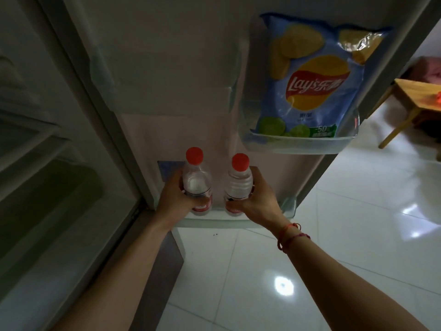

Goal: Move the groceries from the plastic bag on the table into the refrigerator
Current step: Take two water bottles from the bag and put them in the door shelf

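Two clear water bottles with red caps stand upright side by side in the lowest shelf (290,207) of the open refrigerator door (181,80). My left hand (173,195) is wrapped around the left bottle (196,181). Around the right bottle (238,185) my right hand (256,201) is closed. A blue bag of chips (312,77) sits upright in the door shelf above, to the right. The plastic bag is not in view.
The refrigerator's dim interior with glass shelves and a drawer (47,177) lies to my left. A wooden table (410,94) stands on the glossy white tile floor (346,211) at the far right, beyond the door's edge.
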`<state>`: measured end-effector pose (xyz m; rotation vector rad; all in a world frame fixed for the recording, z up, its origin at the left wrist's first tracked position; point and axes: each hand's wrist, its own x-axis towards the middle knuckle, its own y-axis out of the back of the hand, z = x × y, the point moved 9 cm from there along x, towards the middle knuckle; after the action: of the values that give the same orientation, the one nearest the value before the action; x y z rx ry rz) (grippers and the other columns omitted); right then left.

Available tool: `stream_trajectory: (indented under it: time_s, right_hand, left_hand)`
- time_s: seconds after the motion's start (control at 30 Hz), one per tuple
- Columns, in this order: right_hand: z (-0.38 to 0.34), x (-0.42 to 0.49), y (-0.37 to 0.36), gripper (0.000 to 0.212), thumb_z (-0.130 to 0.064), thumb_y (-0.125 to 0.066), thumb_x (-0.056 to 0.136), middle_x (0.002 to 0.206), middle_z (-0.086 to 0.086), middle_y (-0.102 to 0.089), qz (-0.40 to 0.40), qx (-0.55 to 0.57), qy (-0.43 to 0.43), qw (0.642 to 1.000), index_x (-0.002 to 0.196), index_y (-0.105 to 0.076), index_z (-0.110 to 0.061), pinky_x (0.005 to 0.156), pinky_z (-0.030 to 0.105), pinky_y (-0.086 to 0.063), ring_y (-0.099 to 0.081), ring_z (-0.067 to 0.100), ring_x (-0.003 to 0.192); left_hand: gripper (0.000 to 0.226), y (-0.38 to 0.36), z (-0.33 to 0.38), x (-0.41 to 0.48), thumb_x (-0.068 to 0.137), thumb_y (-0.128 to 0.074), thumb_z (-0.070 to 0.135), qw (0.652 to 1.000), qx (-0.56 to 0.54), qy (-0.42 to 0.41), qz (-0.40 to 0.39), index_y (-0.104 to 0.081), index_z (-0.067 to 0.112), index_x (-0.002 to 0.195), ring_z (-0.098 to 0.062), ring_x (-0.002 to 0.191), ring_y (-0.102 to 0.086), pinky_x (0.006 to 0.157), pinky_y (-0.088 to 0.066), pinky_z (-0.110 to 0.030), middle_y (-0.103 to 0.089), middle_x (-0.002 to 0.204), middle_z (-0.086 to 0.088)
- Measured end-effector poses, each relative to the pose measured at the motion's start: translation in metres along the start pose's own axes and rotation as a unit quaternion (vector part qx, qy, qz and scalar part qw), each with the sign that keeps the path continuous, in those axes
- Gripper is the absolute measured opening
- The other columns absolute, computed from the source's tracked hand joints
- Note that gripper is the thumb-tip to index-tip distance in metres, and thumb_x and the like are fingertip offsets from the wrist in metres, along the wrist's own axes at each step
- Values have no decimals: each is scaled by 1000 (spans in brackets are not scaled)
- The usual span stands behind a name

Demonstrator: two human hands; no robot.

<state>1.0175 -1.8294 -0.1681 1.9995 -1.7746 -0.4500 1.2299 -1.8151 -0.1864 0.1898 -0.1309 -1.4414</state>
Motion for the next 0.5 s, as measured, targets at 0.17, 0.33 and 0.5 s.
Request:
stream_trajectory:
  time_s: [0.17, 0.33, 0.5]
  right_hand:
    - [27, -3, 20, 74, -24, -91, 65, 107, -8, -68, 16, -3, -20, 1000, 125, -48, -26, 78, 22, -53, -68, 14, 92]
    - [51, -4, 46, 69, -20, -91, 63, 107, -6, -67, 33, -10, -37, 999, 120, -52, -22, 81, 27, -54, -66, 17, 94]
    - [72, -2, 67, 66, -20, -91, 64, 104, -7, -66, 48, -16, -44, 998, 117, -52, -23, 79, 26, -54, -65, 16, 93]
  left_hand:
    - [74, -35, -12, 7, 54, -91, -1, 1000, 2, 21, -11, -55, 26, 114, -13, 99, -66, 82, -52, -28, -68, 105, 5]
    - [75, -73, -17, 15, 54, -91, 3, 999, 18, 27, -32, -54, 29, 114, -15, 99, -65, 83, -52, -32, -68, 107, 5]
    - [72, -106, -15, 20, 55, -90, 2, 998, 20, 19, -48, -55, 35, 108, -15, 98, -66, 85, -53, -33, -68, 103, 7]
